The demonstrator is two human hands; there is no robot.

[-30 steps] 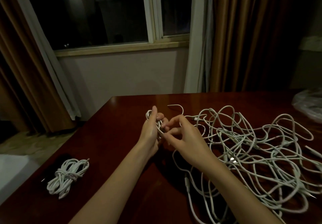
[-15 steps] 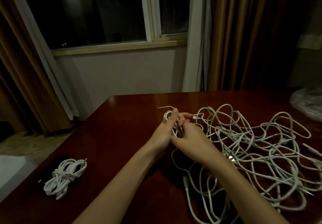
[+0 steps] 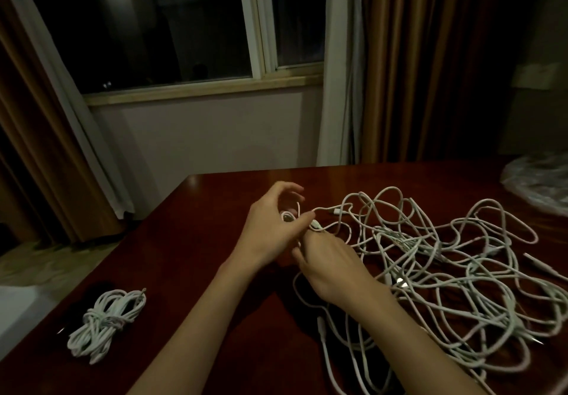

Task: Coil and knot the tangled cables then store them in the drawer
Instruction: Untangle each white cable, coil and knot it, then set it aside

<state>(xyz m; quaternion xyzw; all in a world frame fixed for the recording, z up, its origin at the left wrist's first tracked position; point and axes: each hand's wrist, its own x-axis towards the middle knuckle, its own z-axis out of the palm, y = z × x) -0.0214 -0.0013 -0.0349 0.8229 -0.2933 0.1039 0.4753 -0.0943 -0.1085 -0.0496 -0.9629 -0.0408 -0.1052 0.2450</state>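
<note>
A big tangle of white cables (image 3: pixel 455 274) spreads over the right half of the dark red table (image 3: pixel 190 241). My left hand (image 3: pixel 270 228) holds a small white coil (image 3: pixel 290 214) in its curled fingers above the table's middle. My right hand (image 3: pixel 332 265) sits just right of it, its fingertips pinching the cable where it leaves the coil. That cable runs off into the tangle. A finished, knotted white bundle (image 3: pixel 106 324) lies near the table's left front edge. No drawer is in view.
A crumpled clear plastic bag (image 3: pixel 541 179) lies at the table's far right. Curtains and a dark window stand behind the table. The table's left edge drops to the floor.
My hands have shifted slightly right and my left fingers have spread more loosely over the coil. My right hand has turned under it, drawing cable from the tangle.
</note>
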